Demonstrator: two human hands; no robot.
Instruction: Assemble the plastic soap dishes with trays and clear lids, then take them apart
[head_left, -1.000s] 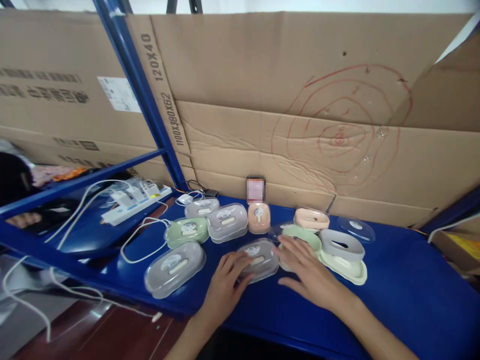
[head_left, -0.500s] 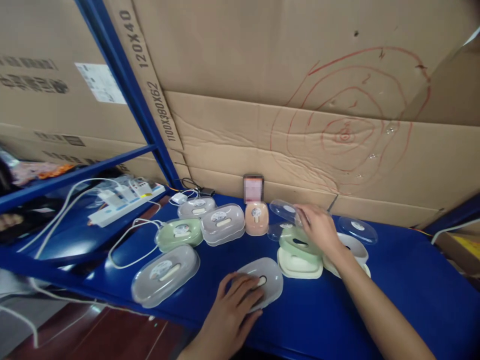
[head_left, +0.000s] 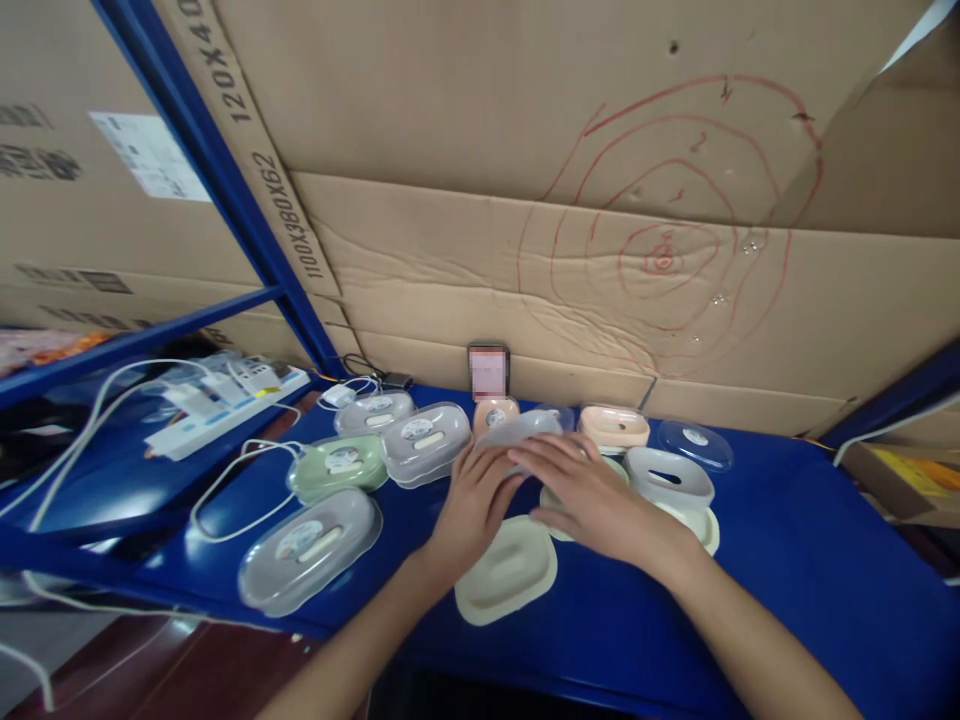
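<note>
Up close, the big cardboard sheets [head_left: 570, 200] stand along the back of the blue worktop [head_left: 787, 580], one scrawled with red rings, and the soap boxes are spread in front of them. Four boxes sit closed under grey or clear lids at the left: a large grey one [head_left: 309, 548] nearest the edge, a green one [head_left: 337, 467], a grey one [head_left: 424, 442] and a paler one [head_left: 373, 411] behind; what is inside them I cannot tell. A cream tray [head_left: 507, 569] lies open and bare just below the wrists. To the right a pink base [head_left: 613, 426] and a grey insert [head_left: 667, 478] sitting on a cream base are uncovered, and one loose clear lid [head_left: 694, 443] lies flat beyond them. Both hands are together in the middle: the left hand [head_left: 472, 500] and right hand [head_left: 592, 495] are closed on a clear lid [head_left: 517, 430], held tilted above the worktop between the grey box and the pink base. Half a second ago the left hand pressed on the near box and the right reached back among the bases; now they have met on the lid, and the cream tray lies uncovered. A white power strip [head_left: 225, 398] with cables lies on the shelf to the left.
</note>
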